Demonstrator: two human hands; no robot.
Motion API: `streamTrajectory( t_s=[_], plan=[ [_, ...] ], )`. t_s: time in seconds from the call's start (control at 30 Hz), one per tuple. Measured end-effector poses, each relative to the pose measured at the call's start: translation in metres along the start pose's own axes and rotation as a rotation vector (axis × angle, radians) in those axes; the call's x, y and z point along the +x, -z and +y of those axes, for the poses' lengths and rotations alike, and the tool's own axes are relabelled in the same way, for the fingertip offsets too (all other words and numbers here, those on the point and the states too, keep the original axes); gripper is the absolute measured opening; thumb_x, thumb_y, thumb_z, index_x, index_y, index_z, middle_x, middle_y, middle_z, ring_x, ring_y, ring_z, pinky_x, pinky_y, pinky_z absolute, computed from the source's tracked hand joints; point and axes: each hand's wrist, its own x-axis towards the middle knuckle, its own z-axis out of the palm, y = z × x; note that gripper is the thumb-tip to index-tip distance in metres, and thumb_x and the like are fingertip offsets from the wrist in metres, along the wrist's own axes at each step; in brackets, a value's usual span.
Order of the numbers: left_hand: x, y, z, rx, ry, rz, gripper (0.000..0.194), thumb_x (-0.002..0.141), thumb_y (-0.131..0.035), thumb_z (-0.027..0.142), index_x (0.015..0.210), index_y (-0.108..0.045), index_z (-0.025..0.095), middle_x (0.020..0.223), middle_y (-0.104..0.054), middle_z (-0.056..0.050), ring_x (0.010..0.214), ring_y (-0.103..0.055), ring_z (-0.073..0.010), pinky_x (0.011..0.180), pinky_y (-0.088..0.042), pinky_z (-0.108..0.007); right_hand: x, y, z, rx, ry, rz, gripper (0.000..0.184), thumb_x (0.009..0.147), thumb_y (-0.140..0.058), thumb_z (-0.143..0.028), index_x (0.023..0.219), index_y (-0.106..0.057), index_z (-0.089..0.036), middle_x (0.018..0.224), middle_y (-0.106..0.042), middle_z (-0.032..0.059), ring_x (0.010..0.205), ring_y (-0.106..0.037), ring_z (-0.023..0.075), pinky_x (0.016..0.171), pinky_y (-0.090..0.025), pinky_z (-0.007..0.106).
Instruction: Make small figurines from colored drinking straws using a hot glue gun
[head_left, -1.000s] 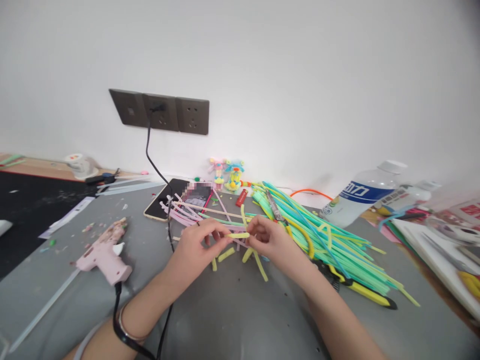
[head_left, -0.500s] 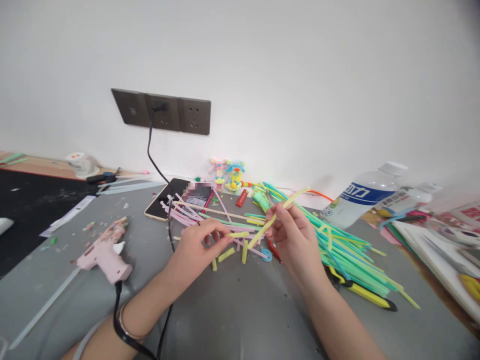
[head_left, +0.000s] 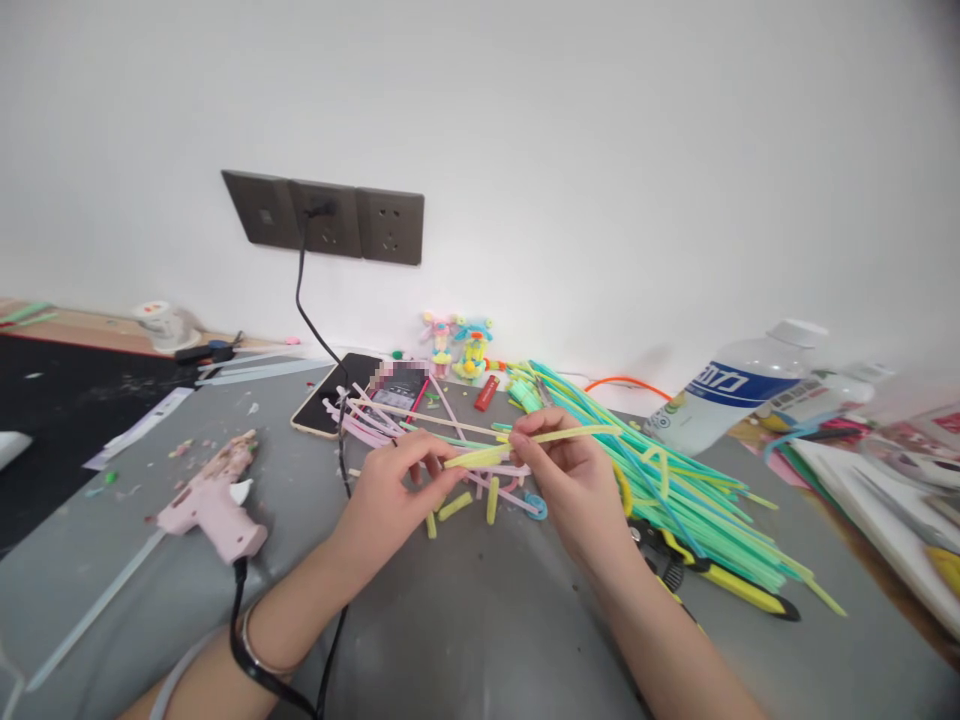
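Note:
My left hand [head_left: 405, 490] pinches a short yellow pipe cleaner piece [head_left: 471, 457] between thumb and fingertips. My right hand [head_left: 570, 470] grips a longer yellow pipe cleaner [head_left: 585, 432], whose free end sticks out to the right. The longer one lies nearly level, with its left end alongside the short piece between my hands; whether the ends are flush I cannot tell. Below them on the table rest several cut yellow pieces [head_left: 492, 500] and a blue coil [head_left: 535, 506]. Pink pipe cleaners [head_left: 360, 425] spread behind my left hand.
A pink glue gun [head_left: 214, 515] lies at left, its black cord [head_left: 342, 440] running past my left arm to the wall socket [head_left: 322, 215]. Green pipe cleaners [head_left: 720, 510], yellow-handled pliers [head_left: 739, 588] and a bottle [head_left: 724, 390] are at right. Phones [head_left: 326, 405] and two small figures [head_left: 472, 350] sit behind.
The longer pipe cleaner has turned from a steep slant to nearly level and now lies along the short piece. My right hand has moved slightly down and left; my left hand has barely moved.

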Motion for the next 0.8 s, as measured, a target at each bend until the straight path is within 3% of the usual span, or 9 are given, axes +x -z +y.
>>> streamTrajectory(
  t_s=[0.4,0.63,0.8],
  plan=[
    [-0.0009,0.0018,-0.0019,-0.028,-0.045,-0.007,0.009,0.088,-0.063,0.014,0.081,-0.066,0.019,0.076,-0.067,0.001,0.067,-0.058,-0.0106,0.058,-0.043,-0.02,-0.0007,0.001,-0.0041,-0.135,0.067,0.012,0.015,0.086,-0.067,-0.034,0.09,-0.059,-0.022,0.074,-0.053,-0.0019,0.051,-0.042,0.0093,0.042,-0.034,0.021],
    [-0.0003,-0.0007,-0.0027,-0.037,-0.106,-0.014,0.015,0.09,-0.062,0.015,0.075,-0.061,0.018,0.075,-0.065,-0.001,0.071,-0.057,-0.0123,0.058,-0.043,-0.02,-0.0013,-0.0021,-0.0077,-0.146,0.054,-0.143,0.022,0.086,-0.068,-0.043,0.088,-0.064,-0.021,0.074,-0.056,-0.0001,0.06,-0.053,0.0133,0.052,-0.046,0.023],
    [-0.0004,-0.0001,-0.0006,-0.017,-0.079,0.003,0.013,0.089,-0.064,0.017,0.076,-0.064,0.018,0.073,-0.067,0.0,0.066,-0.057,-0.0116,0.057,-0.044,-0.02,-0.0014,-0.0054,-0.0054,-0.095,-0.001,-0.266,0.027,0.085,-0.07,-0.044,0.08,-0.062,-0.02,0.072,-0.061,0.0,0.063,-0.058,0.0131,0.057,-0.048,0.023]
  ],
)
